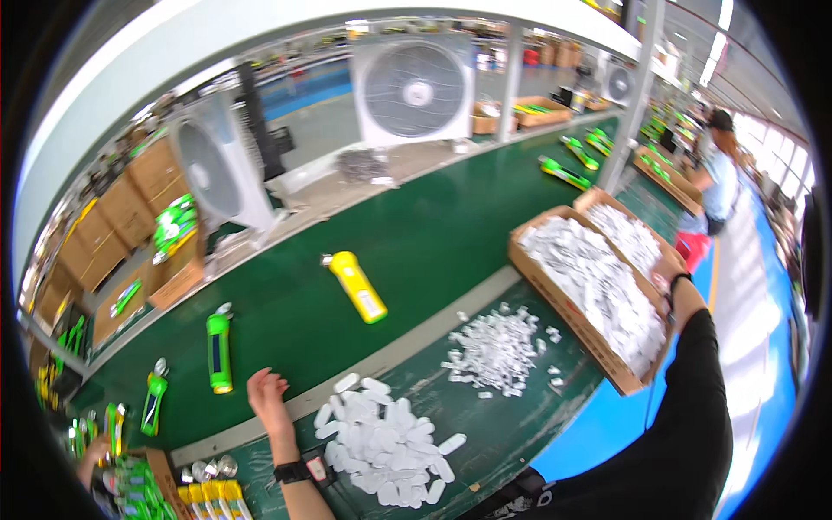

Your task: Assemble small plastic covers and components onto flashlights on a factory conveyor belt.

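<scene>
My left hand (268, 400) is over the near edge of the green conveyor belt (451, 225). It is empty, with the fingers loosely bent and a little apart. A pile of white oval plastic pieces (390, 446) lies on the green worktop (511, 425) beside that wrist. My right arm reaches far out, and my right hand (667, 267) is at the far right side of a cardboard box (572, 316) full of small white pieces (598, 286). Its fingers are mostly hidden there. Between the box and the oval pieces lies a heap of tiny white parts (496, 349).
A yellow flashlight-like tool (357, 286) and green ones (219, 351) lie along the belt. Fans (414, 91) stand behind it. A co-worker's hand (94, 452) is at lower left by a box of green items; another person (718, 173) stands at far right.
</scene>
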{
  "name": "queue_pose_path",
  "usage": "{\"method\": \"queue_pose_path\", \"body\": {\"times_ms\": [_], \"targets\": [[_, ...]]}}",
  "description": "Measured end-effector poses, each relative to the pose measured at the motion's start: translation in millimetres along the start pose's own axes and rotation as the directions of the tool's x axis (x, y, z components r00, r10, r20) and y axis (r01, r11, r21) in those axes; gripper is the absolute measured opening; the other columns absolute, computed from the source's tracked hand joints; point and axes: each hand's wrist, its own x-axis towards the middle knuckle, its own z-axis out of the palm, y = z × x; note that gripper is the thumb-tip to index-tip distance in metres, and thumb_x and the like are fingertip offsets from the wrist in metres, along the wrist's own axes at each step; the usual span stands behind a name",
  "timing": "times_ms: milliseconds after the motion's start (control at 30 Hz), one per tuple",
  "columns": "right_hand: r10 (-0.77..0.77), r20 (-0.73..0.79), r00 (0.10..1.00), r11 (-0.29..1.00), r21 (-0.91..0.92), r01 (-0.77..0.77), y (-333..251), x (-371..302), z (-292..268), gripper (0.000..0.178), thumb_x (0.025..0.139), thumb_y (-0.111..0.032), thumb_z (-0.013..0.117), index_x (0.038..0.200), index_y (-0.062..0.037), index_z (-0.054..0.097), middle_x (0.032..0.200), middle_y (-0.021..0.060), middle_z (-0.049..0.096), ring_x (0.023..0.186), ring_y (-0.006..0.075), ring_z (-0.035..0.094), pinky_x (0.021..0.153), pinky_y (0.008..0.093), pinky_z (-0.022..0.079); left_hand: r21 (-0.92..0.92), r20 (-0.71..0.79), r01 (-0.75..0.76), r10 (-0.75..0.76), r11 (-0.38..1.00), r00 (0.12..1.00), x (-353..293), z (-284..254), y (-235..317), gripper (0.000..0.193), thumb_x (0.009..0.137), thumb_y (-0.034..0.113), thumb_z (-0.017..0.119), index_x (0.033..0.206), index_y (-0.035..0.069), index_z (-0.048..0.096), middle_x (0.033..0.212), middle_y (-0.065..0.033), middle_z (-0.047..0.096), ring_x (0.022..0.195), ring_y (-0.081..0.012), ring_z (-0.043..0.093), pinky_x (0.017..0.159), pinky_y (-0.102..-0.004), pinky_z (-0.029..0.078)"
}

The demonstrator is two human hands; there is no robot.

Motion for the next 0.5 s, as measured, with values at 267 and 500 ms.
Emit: {"method": "queue_pose_path", "body": {"times_ms": [267,500], "targets": [[-0.178,0.038,0.983,0.456,-0.882,0.117,9.8,-90.6,230.4,0.044,0.053,0.0,0.069,0.094,-0.0006,0.055,0.063,0.0093,0.058,0.049,0.0187,0.057,0.036,0.0333,0.041,0.105,-0.091,-0.027,0.037,0.994,0.995,-11.2,-40.7,31.7,0.023,0.092,0.017,0.053,0.11,0.003,0.053,0.088,-0.003,0.056,0.076,-0.009,0.053,0.069,-0.0216,0.044],[-0.242,0.115,0.964,0.272,-0.945,0.181,-23.5,-70.9,148.1,0.017,0.051,-0.005,0.07,0.06,0.0022,0.057,0.051,0.0062,0.054,0.045,0.0163,0.054,0.042,0.0301,0.04,0.031,-0.015,0.002,-0.001,1.0,1.0,-6.7,-10.8,9.0,0.021,0.092,0.016,0.052,0.109,0.003,0.052,0.088,-0.0021,0.055,0.074,-0.0076,0.051,0.068,-0.021,0.043]]}}
